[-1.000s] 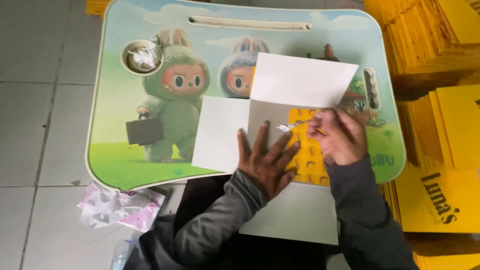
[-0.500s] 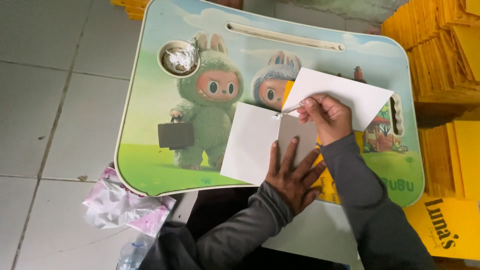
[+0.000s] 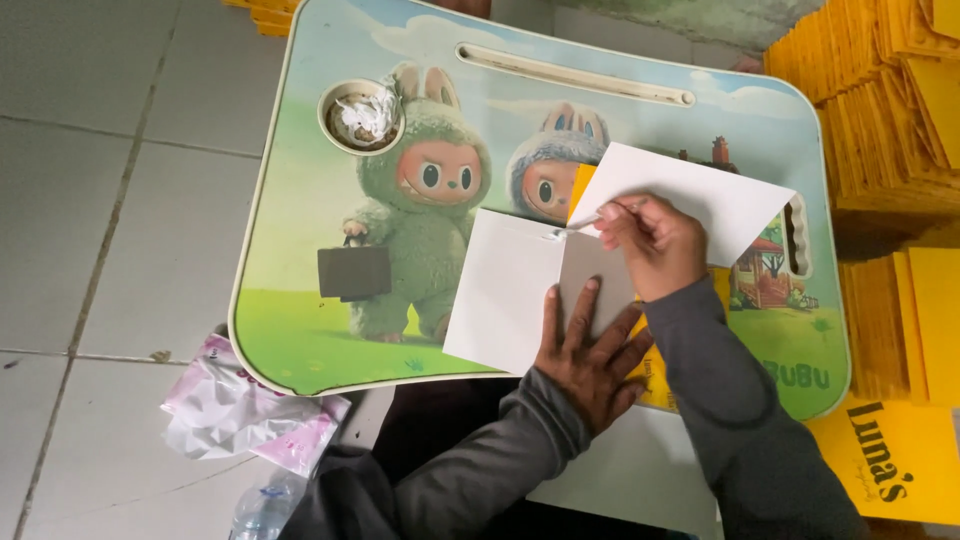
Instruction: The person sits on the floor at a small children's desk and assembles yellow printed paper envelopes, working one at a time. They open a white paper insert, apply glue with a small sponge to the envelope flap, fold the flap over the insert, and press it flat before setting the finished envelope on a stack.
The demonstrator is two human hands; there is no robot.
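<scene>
A flat cardboard box blank (image 3: 505, 285), white on its flaps, grey inside and yellow outside, lies on a small lap table (image 3: 300, 260) printed with cartoon animals. My left hand (image 3: 590, 360) presses flat on the grey panel, fingers spread. My right hand (image 3: 650, 245) pinches a thin stick or brush whose tip touches the fold line near the white flap (image 3: 700, 200), which stands lifted behind it.
Stacks of yellow box blanks (image 3: 890, 130) fill the right side, with one printed blank (image 3: 890, 460) at the lower right. A round cup hole (image 3: 362, 117) in the table holds white paste. A crumpled plastic bag (image 3: 240, 410) and a bottle (image 3: 262, 505) lie on the tiled floor.
The view has shifted, so the table sits lower and further right in the frame. My right hand moved up from the yellow panel to the fold line; my left hand stays pressed on the blank.
</scene>
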